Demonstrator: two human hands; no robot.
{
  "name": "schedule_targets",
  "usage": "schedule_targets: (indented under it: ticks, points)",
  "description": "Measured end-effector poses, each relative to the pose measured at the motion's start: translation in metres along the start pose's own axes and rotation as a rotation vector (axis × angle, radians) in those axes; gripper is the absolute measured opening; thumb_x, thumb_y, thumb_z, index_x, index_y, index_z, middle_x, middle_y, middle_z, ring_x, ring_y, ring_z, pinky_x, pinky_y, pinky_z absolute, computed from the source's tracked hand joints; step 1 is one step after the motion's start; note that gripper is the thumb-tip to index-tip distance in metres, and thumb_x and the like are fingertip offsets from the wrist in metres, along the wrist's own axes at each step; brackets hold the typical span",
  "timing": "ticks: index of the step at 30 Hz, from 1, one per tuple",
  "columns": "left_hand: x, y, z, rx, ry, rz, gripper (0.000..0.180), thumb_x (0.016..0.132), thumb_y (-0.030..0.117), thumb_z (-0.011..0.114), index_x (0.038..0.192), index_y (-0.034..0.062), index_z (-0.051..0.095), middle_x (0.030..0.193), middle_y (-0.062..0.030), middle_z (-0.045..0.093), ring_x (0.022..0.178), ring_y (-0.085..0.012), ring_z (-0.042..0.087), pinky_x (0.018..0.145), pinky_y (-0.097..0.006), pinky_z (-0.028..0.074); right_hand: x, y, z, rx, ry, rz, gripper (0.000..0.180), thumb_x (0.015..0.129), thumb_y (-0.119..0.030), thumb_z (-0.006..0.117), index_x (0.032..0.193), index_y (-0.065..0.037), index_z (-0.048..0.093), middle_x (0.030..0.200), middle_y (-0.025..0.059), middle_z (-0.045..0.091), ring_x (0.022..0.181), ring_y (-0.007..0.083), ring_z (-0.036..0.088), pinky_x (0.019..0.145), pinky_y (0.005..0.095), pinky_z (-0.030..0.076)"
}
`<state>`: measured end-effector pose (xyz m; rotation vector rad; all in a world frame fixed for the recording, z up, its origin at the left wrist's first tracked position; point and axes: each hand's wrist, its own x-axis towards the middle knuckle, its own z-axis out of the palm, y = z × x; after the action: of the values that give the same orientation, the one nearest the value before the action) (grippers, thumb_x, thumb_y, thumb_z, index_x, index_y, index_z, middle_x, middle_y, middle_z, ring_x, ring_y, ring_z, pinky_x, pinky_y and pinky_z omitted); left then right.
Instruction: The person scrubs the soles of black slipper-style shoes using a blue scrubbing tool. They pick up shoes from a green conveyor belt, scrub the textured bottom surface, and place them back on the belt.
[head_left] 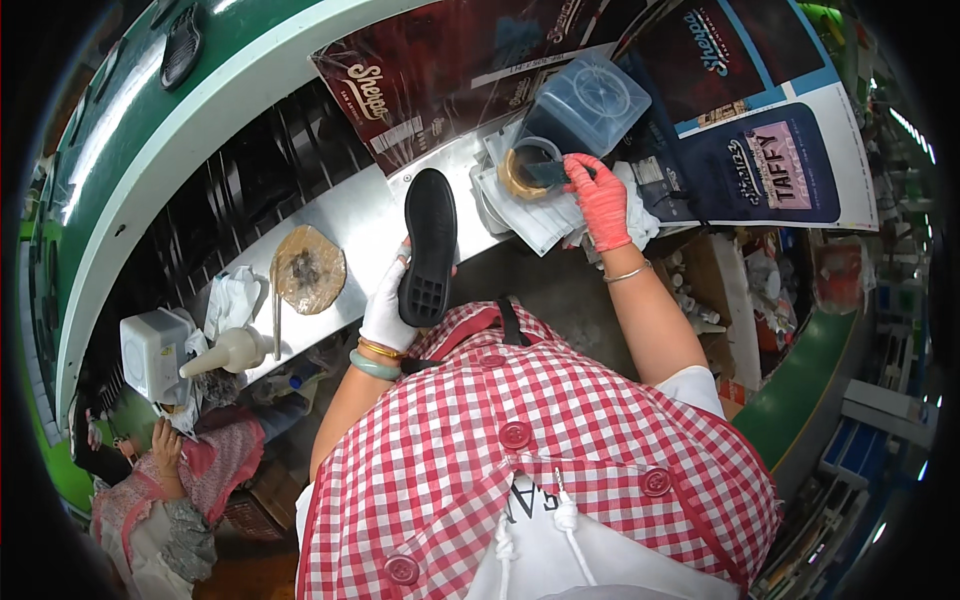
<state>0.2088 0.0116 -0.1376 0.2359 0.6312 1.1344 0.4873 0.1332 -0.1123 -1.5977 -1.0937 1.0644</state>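
Sole (429, 245): black, light, likely flexible rubber; frame centre. Left hand (388, 312) fingers closed round its heel. Right hand (601, 200) fingers grip brush (548, 174) over glue pot (522, 172).

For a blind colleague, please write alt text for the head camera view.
Seen from above, a person in a red-and-white checked apron holds a black rubber shoe sole upright in the white-gloved left hand. The pink-gloved right hand dips a dark brush into a small round glue pot on the metal workbench.
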Motion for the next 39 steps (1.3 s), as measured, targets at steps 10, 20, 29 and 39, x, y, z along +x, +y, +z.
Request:
schedule_targets:
  ticks: [10, 20, 29, 39]
  points:
    - [-0.006, 0.0, -0.001, 0.035, 0.082, 0.026, 0.055, 0.096, 0.046, 0.03, 0.141, 0.0134, 0.029, 0.126, -0.0145, 0.05, 0.105, -0.0271, 0.058, 0.082, -0.035, 0.05, 0.008, 0.015, -0.013, 0.108, -0.035, 0.118, 0.025, 0.084, -0.025, 0.066, 0.097, -0.003, 0.064, 0.081, 0.0021, 0.063, 0.061, 0.0073, 0.057, 0.053, 0.0196, 0.042]
    - [-0.018, 0.021, 0.021, -0.072, 0.023, 0.099, 0.074, 0.087, 0.067, 0.028, 0.143, 0.018, 0.024, 0.133, -0.0147, 0.042, 0.112, -0.0331, 0.052, 0.083, -0.042, 0.05, -0.092, -0.099, 0.044, 0.324, -0.409, 0.062, 0.024, 0.091, -0.025, 0.055, 0.1, -0.003, 0.061, 0.082, 0.0047, 0.064, 0.06, 0.007, 0.06, 0.048, 0.0147, 0.042]
    - [-0.024, 0.028, 0.049, -0.023, -0.048, 0.171, 0.078, 0.084, 0.071, 0.027, 0.142, 0.0188, 0.027, 0.132, -0.0133, 0.043, 0.112, -0.0286, 0.051, 0.082, -0.039, 0.05, -0.11, -0.111, 0.067, 0.319, -0.407, -0.013, 0.024, 0.092, -0.022, 0.053, 0.099, 0.0, 0.061, 0.078, 0.0043, 0.063, 0.062, 0.0069, 0.059, 0.049, 0.0167, 0.043]
    - [-0.017, 0.024, 0.062, -0.072, 0.064, 0.291, 0.073, 0.088, 0.065, 0.03, 0.139, 0.0121, 0.032, 0.13, -0.0119, 0.046, 0.107, -0.0269, 0.053, 0.087, -0.041, 0.045, -0.127, -0.115, 0.06, 0.245, -0.444, 0.003, 0.023, 0.091, -0.021, 0.053, 0.098, -0.002, 0.062, 0.077, 0.0042, 0.063, 0.061, 0.0082, 0.059, 0.049, 0.0186, 0.043]
